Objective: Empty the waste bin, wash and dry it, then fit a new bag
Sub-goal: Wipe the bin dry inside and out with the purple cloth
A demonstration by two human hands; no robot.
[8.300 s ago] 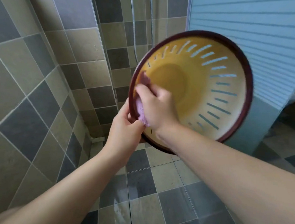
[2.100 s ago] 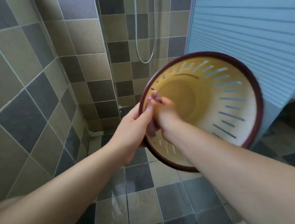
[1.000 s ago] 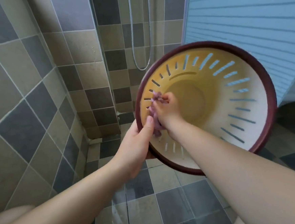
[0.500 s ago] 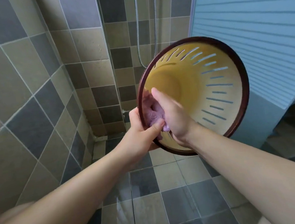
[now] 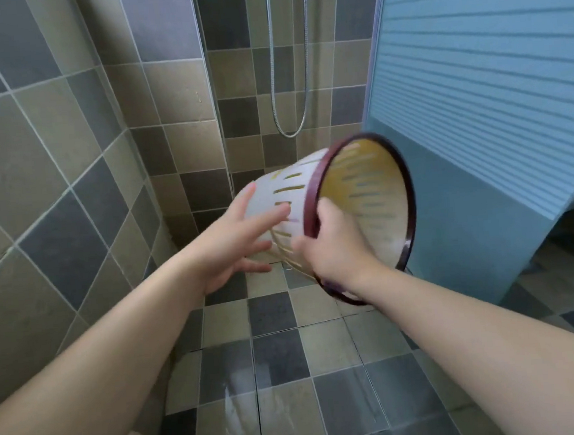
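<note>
The waste bin (image 5: 366, 190) is a slotted plastic basket, white outside and yellow inside, with a dark red rim. It is held in the air on its side, with its mouth turned to the right. My right hand (image 5: 332, 248) grips the lower left of the rim, thumb inside and fingers on the outside. My left hand (image 5: 236, 242) is spread with straight fingers against the bin's white outer wall. The pink cloth is not clearly visible; only a faint purple trace shows between the hands.
A tiled wall (image 5: 51, 167) runs close on the left. A metal shower hose (image 5: 304, 78) hangs in the far corner. A blue slatted panel (image 5: 475, 99) stands right behind the bin. The checked floor (image 5: 282, 355) below is wet.
The bin has turned from facing me to lying sideways, mouth to the right. My right hand came out of the inside onto the rim. My left hand let go of the rim and opened on the outer wall.
</note>
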